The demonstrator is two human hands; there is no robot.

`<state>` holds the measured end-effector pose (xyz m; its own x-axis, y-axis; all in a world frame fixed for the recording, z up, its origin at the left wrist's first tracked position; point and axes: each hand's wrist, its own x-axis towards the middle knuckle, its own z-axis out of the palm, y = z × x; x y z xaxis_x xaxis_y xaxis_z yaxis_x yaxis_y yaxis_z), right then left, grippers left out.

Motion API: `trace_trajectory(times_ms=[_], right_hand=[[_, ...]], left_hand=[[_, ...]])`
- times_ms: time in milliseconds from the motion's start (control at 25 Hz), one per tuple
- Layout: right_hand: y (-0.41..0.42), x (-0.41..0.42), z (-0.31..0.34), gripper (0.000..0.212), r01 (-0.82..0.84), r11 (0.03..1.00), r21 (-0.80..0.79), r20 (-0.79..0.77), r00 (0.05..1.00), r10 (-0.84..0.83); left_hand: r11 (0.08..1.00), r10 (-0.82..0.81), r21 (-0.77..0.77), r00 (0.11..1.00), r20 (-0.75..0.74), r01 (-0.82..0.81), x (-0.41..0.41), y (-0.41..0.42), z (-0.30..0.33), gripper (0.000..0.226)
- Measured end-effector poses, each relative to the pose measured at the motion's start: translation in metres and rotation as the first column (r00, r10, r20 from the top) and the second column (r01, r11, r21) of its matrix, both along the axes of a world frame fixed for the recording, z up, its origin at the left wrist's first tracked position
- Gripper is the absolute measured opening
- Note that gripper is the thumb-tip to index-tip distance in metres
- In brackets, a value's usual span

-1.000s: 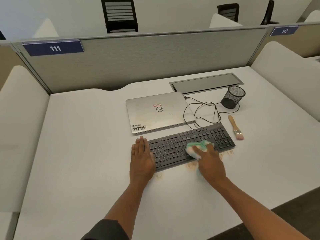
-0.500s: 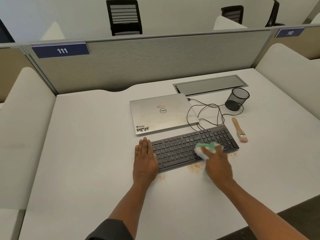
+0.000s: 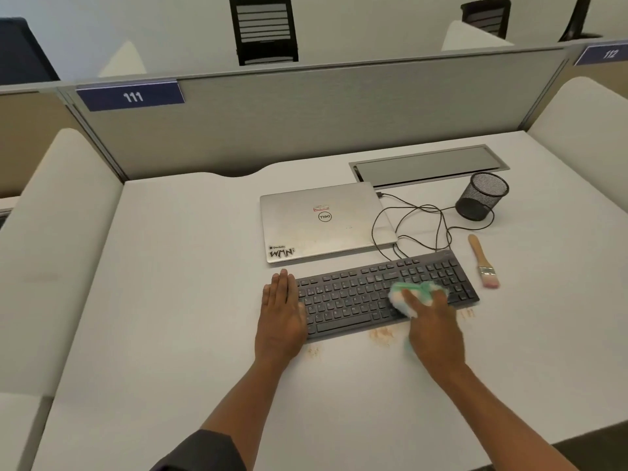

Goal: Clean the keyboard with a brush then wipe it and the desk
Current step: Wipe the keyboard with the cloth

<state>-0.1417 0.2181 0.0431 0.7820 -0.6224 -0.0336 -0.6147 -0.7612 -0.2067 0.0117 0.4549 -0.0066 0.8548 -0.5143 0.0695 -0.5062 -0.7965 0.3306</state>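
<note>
A black keyboard [image 3: 360, 294] lies across the white desk [image 3: 170, 300]. My left hand [image 3: 280, 314] rests flat on the keyboard's left end, fingers straight. My right hand [image 3: 433, 329] presses a white and green cloth [image 3: 402, 294] onto the right half of the keys; whether the fingers curl round the cloth is blurred. A wooden-handled brush [image 3: 482, 261] lies on the desk just right of the keyboard. Brownish crumbs [image 3: 382, 334] are scattered on the desk along the keyboard's front edge.
A closed silver laptop [image 3: 323, 222] sits behind the keyboard with black cables [image 3: 418, 229] looping to its right. A black mesh cup [image 3: 481, 197] stands at the back right, in front of a metal cable hatch [image 3: 428, 163]. Grey partitions enclose the desk.
My right hand has slid the cloth slightly along the right half of the keyboard. My left hand has stayed on the left end.
</note>
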Motion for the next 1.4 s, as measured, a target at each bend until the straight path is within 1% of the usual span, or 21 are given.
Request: trace_trajectory(times_ms=[80,160,240,320,360,400,480,560,600,680,800,880,960,1120,1200,1320,1360,1400], right_hand=[[-0.031,0.002,0.002,0.057,0.078,0.997,0.005,0.012,0.997,-0.078],[-0.035,0.013,0.006,0.053,0.071,0.997,0.032,0.035,0.997,-0.072],[-0.020,0.019,0.006,0.051,-0.014,0.998,0.063,0.040,0.999,0.011],[-0.012,0.013,0.002,0.054,-0.116,0.990,0.074,0.012,0.993,0.115],[-0.018,0.008,0.000,0.056,-0.131,0.989,0.070,0.009,0.991,0.130],[-0.030,0.003,0.001,0.056,-0.109,0.992,0.056,0.019,0.994,0.109],[-0.063,-0.002,0.002,0.055,-0.004,1.000,0.025,0.043,0.999,0.003],[-0.087,0.002,0.003,0.055,0.095,0.995,0.042,0.063,0.993,-0.097],[-0.091,0.007,0.004,0.054,0.107,0.993,0.053,0.078,0.991,-0.111],[-0.084,0.016,0.005,0.052,0.054,0.997,0.060,0.125,0.990,-0.061],[-0.071,0.006,-0.002,0.050,-0.089,0.994,0.069,0.150,0.986,0.078],[-0.082,-0.009,-0.007,0.050,-0.084,0.994,0.066,0.141,0.987,0.074],[-0.103,-0.011,-0.008,0.050,-0.016,0.999,0.040,0.145,0.989,0.010],[-0.115,0.025,-0.004,0.049,0.054,0.997,0.048,0.168,0.984,-0.061],[-0.100,0.041,-0.001,0.051,0.018,0.998,0.056,0.162,0.986,-0.027],[-0.078,0.036,-0.006,0.052,-0.144,0.988,0.049,0.145,0.980,0.135],[-0.080,0.030,-0.007,0.053,-0.153,0.987,0.039,0.146,0.978,0.146],[-0.086,0.024,-0.005,0.054,-0.121,0.992,0.025,0.145,0.983,0.116]], left_hand=[[1.000,0.006,0.000,1.000,0.017,-0.006,0.000,-0.001,-0.001,0.073],[1.000,0.012,0.000,1.000,0.018,-0.012,0.001,-0.001,-0.002,0.072],[1.000,0.009,0.002,1.000,0.019,-0.009,0.000,-0.001,-0.001,0.072],[1.000,0.005,0.004,1.000,0.021,-0.005,-0.001,0.000,0.000,0.072],[1.000,0.006,0.002,1.000,0.022,-0.006,-0.001,0.000,0.000,0.071],[1.000,0.007,0.001,1.000,0.024,-0.007,-0.001,0.000,0.000,0.071],[1.000,0.009,0.008,1.000,0.027,-0.010,-0.001,-0.001,0.000,0.070],[1.000,0.011,0.012,1.000,0.027,-0.012,-0.001,-0.001,-0.001,0.069],[1.000,0.011,0.012,1.000,0.027,-0.011,0.000,-0.001,-0.001,0.069],[1.000,0.013,0.011,0.999,0.031,-0.013,-0.001,-0.001,-0.001,0.069],[1.000,0.023,0.008,0.999,0.035,-0.024,0.000,-0.001,-0.001,0.067],[1.000,0.019,0.008,0.999,0.033,-0.019,0.000,-0.001,-0.002,0.067],[1.000,0.020,0.009,0.999,0.031,-0.021,0.000,-0.001,-0.002,0.068],[1.000,0.026,0.013,0.999,0.030,-0.026,0.000,-0.002,-0.002,0.068],[1.000,0.024,0.016,0.999,0.031,-0.025,0.001,-0.002,-0.002,0.069],[1.000,0.023,0.016,0.999,0.029,-0.023,0.001,-0.001,-0.002,0.068],[1.000,0.022,0.016,0.999,0.030,-0.022,0.001,-0.001,-0.001,0.068],[1.000,0.021,0.016,0.999,0.031,-0.021,0.000,-0.001,-0.001,0.068]])
